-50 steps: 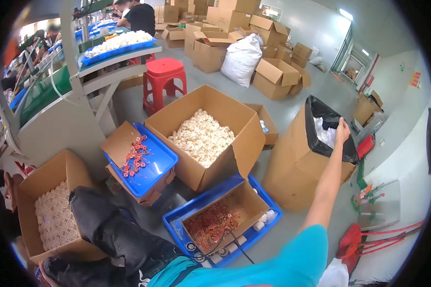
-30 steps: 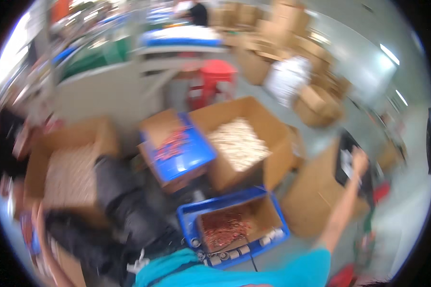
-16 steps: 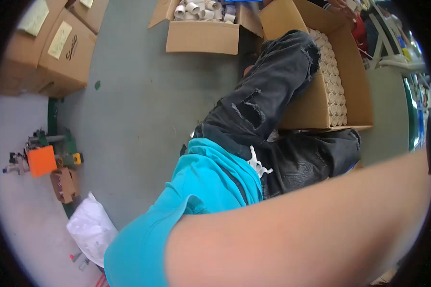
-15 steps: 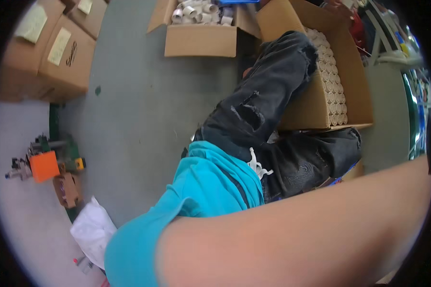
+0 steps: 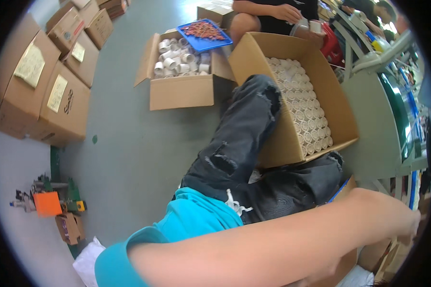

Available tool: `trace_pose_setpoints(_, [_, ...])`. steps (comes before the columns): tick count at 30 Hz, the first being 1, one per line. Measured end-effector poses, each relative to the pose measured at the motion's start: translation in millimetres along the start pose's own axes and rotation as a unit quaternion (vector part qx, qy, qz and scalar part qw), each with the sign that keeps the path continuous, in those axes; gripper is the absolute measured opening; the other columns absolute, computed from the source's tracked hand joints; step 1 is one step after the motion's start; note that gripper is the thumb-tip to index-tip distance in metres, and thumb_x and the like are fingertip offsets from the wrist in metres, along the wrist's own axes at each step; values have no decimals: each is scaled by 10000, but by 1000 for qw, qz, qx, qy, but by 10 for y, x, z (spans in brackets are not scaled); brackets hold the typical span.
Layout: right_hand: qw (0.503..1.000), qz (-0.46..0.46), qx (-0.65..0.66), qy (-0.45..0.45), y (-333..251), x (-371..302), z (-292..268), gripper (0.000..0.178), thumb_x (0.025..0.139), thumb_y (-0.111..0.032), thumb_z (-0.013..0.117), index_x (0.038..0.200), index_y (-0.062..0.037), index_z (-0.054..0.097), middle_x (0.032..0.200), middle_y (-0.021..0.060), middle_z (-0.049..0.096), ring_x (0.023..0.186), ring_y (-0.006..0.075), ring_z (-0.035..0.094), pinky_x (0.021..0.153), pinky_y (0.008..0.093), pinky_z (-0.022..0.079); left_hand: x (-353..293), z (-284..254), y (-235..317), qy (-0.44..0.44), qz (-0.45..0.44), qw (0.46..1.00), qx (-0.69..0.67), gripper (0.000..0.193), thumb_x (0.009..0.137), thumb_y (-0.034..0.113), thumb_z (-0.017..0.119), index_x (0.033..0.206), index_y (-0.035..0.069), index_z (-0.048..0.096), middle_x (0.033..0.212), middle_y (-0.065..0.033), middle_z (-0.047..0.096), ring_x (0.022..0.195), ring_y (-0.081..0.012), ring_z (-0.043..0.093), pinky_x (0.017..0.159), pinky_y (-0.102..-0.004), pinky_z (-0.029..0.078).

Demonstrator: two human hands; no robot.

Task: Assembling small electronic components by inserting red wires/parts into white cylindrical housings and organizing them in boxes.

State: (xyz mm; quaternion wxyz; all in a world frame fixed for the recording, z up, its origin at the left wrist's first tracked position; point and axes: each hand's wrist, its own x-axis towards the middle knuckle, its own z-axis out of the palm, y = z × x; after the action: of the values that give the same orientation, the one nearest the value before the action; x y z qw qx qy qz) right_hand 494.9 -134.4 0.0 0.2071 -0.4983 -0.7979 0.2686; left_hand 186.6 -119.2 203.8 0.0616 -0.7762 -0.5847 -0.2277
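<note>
Head view: right hand [image 5: 392,220] is reaching across the lap toward a brown carton [image 5: 368,253]; finger state cannot be told, left hand unseen.

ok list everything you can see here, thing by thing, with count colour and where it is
open box of packed white rings: one, brown cardboard, right of centre, against the legs
open box of loose white rings: one, brown cardboard, top centre on the floor
blue tray: one, with small red parts, above the loose-ring box
closed cartons: several, brown with pale labels, stacked at left
orange block with tools: one cluster, lower left
green machine frame: one, right edge
co-worker's hand: one, top centre, seated person
black trousers: one pair, centre, the person's own
teal shirt: one, lower centre
right forearm: bare, across the bottom
right hand: at the right rim, fingers hard to make out
</note>
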Motion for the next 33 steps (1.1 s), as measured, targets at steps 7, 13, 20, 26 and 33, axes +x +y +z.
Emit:
trace_pose_setpoints(7, [926,78,250,-273,-392,-95,1099,174,878,-87,701,786,59,726,604,76,673,503,111,617,467,245,493,1597,1478,-568,-60,83,988,114,169,881,247,623,1021,212,711,1101,15,708,1102,-206,642,876,-405,505])
trace_pose_setpoints(13, [826,283,342,-348,-258,170,1135,345,937,-197,667,705,55,701,481,69,597,358,105,529,351,223,403,319,2275,-2532,-165,-27,986,17,380,807,211,617,1134,29,547,1040,-173,664,985,-357,648,814,-488,516])
trace_pose_setpoints(20, [774,371,319,-401,-338,329,1116,378,924,-290,699,727,30,734,492,48,606,385,85,536,380,221,414,-557,2879,-2402,-421,62,902,-79,654,682,221,803,1211,41,463,1199,-190,528,1060,-345,577,928,-460,461])
trace_pose_setpoints(26, [756,376,295,-448,-319,458,1097,403,932,-323,690,736,26,735,501,49,611,396,90,552,398,219,433,-684,3208,-2107,-379,150,912,-50,656,704,397,785,1210,50,554,1185,-137,531,1138,-282,531,927,-402,439])
trace_pose_setpoints(33, [758,366,255,-477,-256,580,1043,440,929,-357,688,732,34,728,491,56,601,393,102,561,385,223,437,-1032,3335,-1967,-272,118,954,-30,406,802,315,684,1043,8,572,1098,-156,511,833,-260,639,630,-373,554])
